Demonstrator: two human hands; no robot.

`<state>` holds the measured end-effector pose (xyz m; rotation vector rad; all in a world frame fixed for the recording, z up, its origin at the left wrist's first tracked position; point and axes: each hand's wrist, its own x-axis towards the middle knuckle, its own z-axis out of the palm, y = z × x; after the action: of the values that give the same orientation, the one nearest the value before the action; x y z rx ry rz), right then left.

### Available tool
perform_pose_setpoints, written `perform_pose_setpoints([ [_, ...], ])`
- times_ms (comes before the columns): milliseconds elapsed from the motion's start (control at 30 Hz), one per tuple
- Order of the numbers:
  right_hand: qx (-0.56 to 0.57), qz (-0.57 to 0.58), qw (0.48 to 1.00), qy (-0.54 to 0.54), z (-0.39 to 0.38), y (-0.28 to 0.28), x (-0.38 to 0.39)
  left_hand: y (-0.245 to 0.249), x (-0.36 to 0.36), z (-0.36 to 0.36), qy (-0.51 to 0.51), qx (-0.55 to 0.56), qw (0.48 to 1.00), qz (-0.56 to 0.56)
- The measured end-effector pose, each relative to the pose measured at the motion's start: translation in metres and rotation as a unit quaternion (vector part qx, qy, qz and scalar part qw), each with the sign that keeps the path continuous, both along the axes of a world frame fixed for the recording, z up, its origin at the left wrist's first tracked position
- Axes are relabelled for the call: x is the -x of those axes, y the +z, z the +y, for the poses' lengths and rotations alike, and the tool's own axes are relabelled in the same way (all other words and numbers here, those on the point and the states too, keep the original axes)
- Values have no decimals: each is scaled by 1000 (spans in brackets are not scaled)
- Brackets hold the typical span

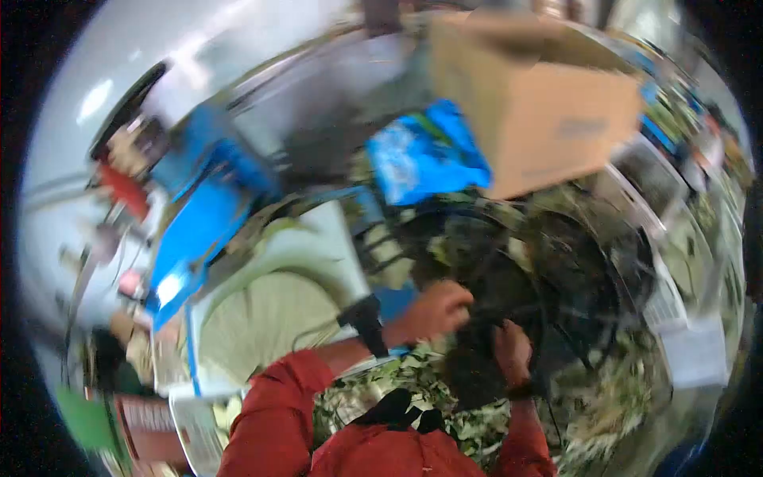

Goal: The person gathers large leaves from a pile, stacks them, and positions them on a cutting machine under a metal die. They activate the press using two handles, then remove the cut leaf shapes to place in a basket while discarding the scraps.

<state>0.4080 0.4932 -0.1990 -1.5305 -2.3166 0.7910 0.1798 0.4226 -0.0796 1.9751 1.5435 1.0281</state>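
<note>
My left hand (pixel 433 312), with a dark band on its wrist, is over the dark area at the centre, its fingers curled and blurred. Close by on the right, my right hand (pixel 513 348) is lower, beside the dark round containers (pixel 568 278). What either hand holds, if anything, is too blurred to make out. A round pale green board (pixel 266 322) lies on a white surface to the left of my left hand. Cut leaves and stems (pixel 421 378) lie below both hands.
A large cardboard box (pixel 560 127) stands beyond the containers, with a blue plastic bag (pixel 429 155) beside it. White crates (pixel 664 294) are on the right. At left are a blue object (pixel 203 238) and a red crate (pixel 151 429). More leafy scraps (pixel 612 397) lie at lower right.
</note>
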Motion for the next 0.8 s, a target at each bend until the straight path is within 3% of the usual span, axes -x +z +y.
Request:
perform_pose_setpoints([
  [33,-120,-13,992,25,-2,2,-5,-3,-8,-34,-8,50,998,-48],
  [67,-202,82,974,53,-5,22,-10,-2,-18,-70,15,26,998,-56],
  [100,-216,161,962,33,-10,35,-6,7,-16,-104,37,38,998,-33],
  [133,-244,116,962,34,-10,36,-7,11,-8,-136,82,84,992,-38],
  [200,-257,171,945,108,-15,43,0,3,20,-199,198,59,976,-68],
  [233,-262,196,934,143,-19,42,0,27,29,-230,296,106,940,-135],
  [300,-107,317,929,157,-33,34,20,24,59,-286,435,55,895,-86],
  [333,-129,304,923,197,-62,70,46,26,77,-314,464,51,883,-46],
  [433,-122,294,904,285,-124,120,124,37,113,-361,533,2,838,-116],
  [533,-3,321,880,350,-171,159,187,56,142,-367,438,7,898,-41],
  [633,215,301,865,338,-213,150,215,58,191,-338,364,-39,930,19],
  [767,323,241,866,297,-270,122,217,-13,277,-267,286,-44,947,137],
  [800,348,236,868,266,-283,119,212,-23,293,-252,263,24,957,123],
])
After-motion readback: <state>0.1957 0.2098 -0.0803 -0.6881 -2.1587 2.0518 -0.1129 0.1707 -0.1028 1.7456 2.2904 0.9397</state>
